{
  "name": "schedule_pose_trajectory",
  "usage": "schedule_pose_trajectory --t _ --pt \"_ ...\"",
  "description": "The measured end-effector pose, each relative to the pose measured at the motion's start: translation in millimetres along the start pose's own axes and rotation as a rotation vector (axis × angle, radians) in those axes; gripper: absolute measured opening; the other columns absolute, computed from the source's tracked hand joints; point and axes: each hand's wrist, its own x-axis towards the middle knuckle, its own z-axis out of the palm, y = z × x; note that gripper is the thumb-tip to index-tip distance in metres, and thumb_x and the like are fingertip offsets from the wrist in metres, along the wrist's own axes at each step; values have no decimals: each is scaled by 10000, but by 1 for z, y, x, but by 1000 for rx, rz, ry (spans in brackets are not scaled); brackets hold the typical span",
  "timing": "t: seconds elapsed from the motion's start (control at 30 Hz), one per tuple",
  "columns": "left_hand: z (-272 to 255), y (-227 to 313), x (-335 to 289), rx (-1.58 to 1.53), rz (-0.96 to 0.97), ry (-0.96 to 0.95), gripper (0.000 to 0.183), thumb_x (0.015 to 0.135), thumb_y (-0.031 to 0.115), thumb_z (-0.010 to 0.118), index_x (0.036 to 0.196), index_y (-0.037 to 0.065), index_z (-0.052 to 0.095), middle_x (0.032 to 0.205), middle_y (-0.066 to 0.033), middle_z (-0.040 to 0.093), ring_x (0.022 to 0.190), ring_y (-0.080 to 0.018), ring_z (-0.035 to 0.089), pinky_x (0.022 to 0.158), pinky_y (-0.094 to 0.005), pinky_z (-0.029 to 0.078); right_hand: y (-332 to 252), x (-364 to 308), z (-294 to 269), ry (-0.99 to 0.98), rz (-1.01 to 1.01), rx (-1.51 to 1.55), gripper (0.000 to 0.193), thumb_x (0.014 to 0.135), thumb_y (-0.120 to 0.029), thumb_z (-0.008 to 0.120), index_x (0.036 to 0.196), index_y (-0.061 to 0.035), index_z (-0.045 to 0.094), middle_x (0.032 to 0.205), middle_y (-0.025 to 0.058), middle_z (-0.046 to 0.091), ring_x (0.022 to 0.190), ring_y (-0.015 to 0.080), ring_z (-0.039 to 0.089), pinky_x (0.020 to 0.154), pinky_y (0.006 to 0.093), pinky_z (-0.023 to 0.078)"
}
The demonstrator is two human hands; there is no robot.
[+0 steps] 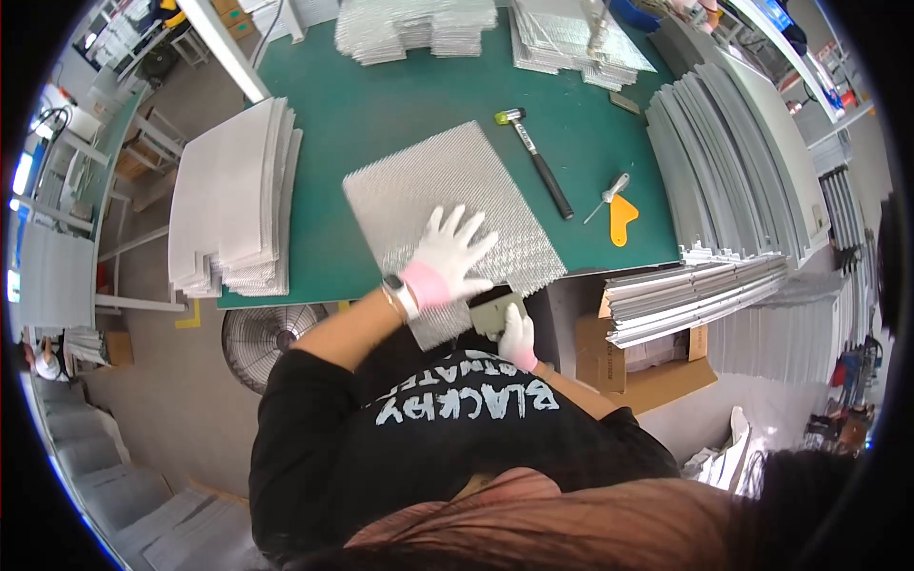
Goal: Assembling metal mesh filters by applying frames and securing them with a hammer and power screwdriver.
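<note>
My left hand [449, 253], in a white glove with a pink cuff, lies flat with fingers spread on a silvery, honeycomb-like mesh sheet [428, 176]. The sheet rests at a slant on the green table [381, 100], and its notched near corner hangs past the table's front edge. Beside that notch my gloved right hand [517, 343] is closed on a small grey-beige rectangular plate [490, 314]. Whether the plate touches the mesh I cannot tell. To the right of the sheet lies a hammer [541, 171] with a yellow-green head face and a black handle.
A screwdriver [607, 197] and a yellow scraper [623, 219] lie right of the hammer. Stacked sheets [228, 186] stand at the left, with grey panels [733, 162] at the right. More mesh sheets [414, 29] sit behind. Metal strips [695, 295] jut out above a cardboard box [600, 357].
</note>
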Motion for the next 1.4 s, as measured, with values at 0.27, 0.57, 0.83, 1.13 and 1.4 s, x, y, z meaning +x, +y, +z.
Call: schedule_pose_trajectory --t 0.27,0.57,0.83,1.13,1.4 --pt "-1 30 -7 8 -93 46 706 859 519 626 1436 143 470 1500 -198 381 1401 -458 287 1146 -634 169 -23 11 -19 -124 184 31 250 1041 -246 496 980 -40 623 834 -34 597 757 46 536 641 239 458" --pt "0 30 -8 -9 -77 76 679 852 512 627 1411 147 503 1482 -191 403 1388 -453 304 1149 -625 178 -5 12 -21 -120 198 180 243 1029 -260 522 1046 -50 643 858 -19 642 733 56 581 659 241 489" --pt "0 31 -7 -13 -76 55 672 851 510 627 1408 153 506 1480 -187 405 1390 -450 304 1149 -624 180 5 5 0 70 43 222 266 1040 -240 487 921 -44 621 828 -26 607 737 55 542 658 251 466" --pt "1 30 -8 -4 -77 63 671 857 506 621 1414 154 497 1482 -188 404 1393 -453 303 1151 -621 177 2 1 6 158 -19 245 252 1041 -206 487 884 -54 612 814 -47 570 722 29 494 620 225 420" --pt "0 29 -8 -12 -70 71 678 856 482 621 1422 136 482 1479 -206 396 1387 -463 299 1147 -629 169 -4 18 6 57 61 225 173 1018 -182 543 971 -48 642 874 -40 605 768 35 524 681 225 457"
